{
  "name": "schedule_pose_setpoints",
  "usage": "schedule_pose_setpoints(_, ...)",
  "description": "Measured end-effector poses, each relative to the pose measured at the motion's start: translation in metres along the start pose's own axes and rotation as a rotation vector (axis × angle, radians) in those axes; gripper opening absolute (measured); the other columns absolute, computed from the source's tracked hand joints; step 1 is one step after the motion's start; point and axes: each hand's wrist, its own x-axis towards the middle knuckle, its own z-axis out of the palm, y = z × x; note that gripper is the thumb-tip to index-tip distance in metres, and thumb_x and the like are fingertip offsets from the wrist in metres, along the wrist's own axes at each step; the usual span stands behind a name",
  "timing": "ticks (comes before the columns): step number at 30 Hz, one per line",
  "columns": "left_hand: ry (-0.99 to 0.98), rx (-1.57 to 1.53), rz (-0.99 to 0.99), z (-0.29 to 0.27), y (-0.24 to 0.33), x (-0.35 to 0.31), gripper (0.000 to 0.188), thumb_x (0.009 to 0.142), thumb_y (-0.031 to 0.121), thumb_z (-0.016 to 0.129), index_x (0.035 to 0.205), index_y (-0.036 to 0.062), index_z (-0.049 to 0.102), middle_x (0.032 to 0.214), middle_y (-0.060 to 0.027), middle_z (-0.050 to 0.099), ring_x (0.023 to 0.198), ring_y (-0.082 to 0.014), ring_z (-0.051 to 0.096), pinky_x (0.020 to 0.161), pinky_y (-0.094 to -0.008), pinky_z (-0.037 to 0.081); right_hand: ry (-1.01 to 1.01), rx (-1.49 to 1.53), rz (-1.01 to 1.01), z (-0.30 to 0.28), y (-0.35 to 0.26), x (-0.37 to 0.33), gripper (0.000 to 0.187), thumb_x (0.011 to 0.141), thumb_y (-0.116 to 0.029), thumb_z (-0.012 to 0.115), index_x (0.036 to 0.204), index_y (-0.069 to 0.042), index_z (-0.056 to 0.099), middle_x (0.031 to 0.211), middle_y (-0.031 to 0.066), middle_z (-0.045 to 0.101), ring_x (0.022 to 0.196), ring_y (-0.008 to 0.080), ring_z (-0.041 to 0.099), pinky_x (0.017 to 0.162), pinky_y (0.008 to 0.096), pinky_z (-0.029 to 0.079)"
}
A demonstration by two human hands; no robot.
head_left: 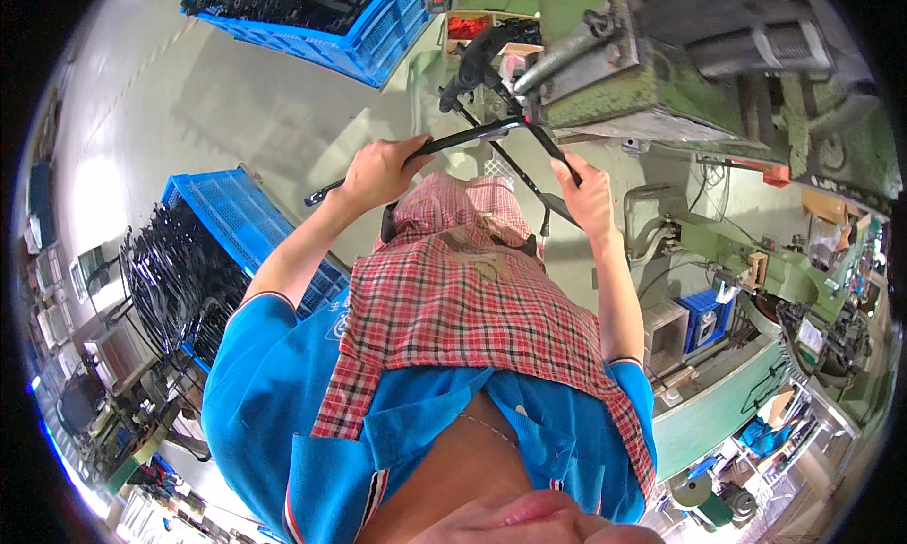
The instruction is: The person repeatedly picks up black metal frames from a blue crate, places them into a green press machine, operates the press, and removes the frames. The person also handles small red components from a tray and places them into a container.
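My left hand (378, 172) is closed around the long arm of a black bent bar (472, 135), whose free end sticks out past my wrist to the left. My right hand (590, 200) grips the shorter arm of the same bar on the other side. The two arms meet in a corner at the green machine's edge, with a small red spot beside it. A thick curved black piece (484, 57) stands just beyond that corner. Behind the bar, a thin black rod (515, 169) slants down to the right. Whether bar and machine touch, I cannot tell.
The worn green machine (661, 104) with metal cylinders fills the upper right. A blue crate (378, 48) of black parts lies at the far left. Another blue crate (236, 204) piled with black parts stands by my left arm. More green machinery (727, 251) is on the right.
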Motion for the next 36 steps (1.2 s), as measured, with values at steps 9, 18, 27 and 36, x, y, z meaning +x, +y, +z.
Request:
schedule_pose_setpoints(9, -0.095, 0.125, -0.054, 0.043, 0.024, -0.069, 0.03, 0.09, 0.03, 0.063, 0.113, 0.0114, 0.066, 0.077, -0.0166, 0.066, 0.07, -0.0355, 0.065, 0.061, -0.044, 0.051, -0.163, 0.194, -0.001, 0.025, 0.039, -0.097, 0.039, 0.084, -0.017, 0.067, 0.122, -0.011, 0.063, 0.087, 0.0242, 0.065, 0.082, 0.0383, 0.066, 0.072, 0.0403, 0.052)
schedule_pose_setpoints(18, -0.249, -0.41, 0.085, 0.19, 0.191, -0.036, 0.035, 0.092, 0.029, 0.064, 0.115, 0.002, 0.065, 0.083, -0.0198, 0.066, 0.069, -0.0212, 0.061, 0.066, -0.0329, 0.048, 0.734, -0.527, -0.018, -0.131, 0.081, -0.27, 0.043, 0.069, -0.01, 0.078, 0.111, -0.014, 0.069, 0.1, 0.0065, 0.061, 0.093, 0.0251, 0.055, 0.084, 0.0395, 0.039)
schedule_pose_setpoints(27, -0.674, -1.196, -0.005, 0.267, 0.365, 0.062, 0.038, 0.099, 0.038, 0.052, 0.076, 0.0084, 0.056, 0.057, 0.0034, 0.041, 0.043, -0.0042, 0.031, 0.04, -0.0216, 0.023, 1.084, -0.036, 0.353, -0.217, 0.362, -0.415, 0.085, 0.074, -0.035, 0.081, 0.141, -0.004, 0.041, 0.133, 0.0155, 0.051, 0.126, 0.0296, 0.045, 0.104, 0.0388, 0.036)
schedule_pose_setpoints(36, -0.752, -1.132, 0.05, 0.472, 0.376, 0.156, 0.045, 0.098, 0.049, 0.048, 0.107, 0.0069, 0.061, 0.068, -0.0026, 0.055, 0.058, -0.0144, 0.052, 0.058, -0.0278, 0.04, 1.089, 0.055, 0.177, -0.338, 0.394, -0.401, 0.029, 0.078, -0.029, 0.079, 0.077, -0.003, 0.065, 0.057, 0.0003, 0.054, 0.055, 0.0079, 0.048, 0.053, 0.0274, 0.042)
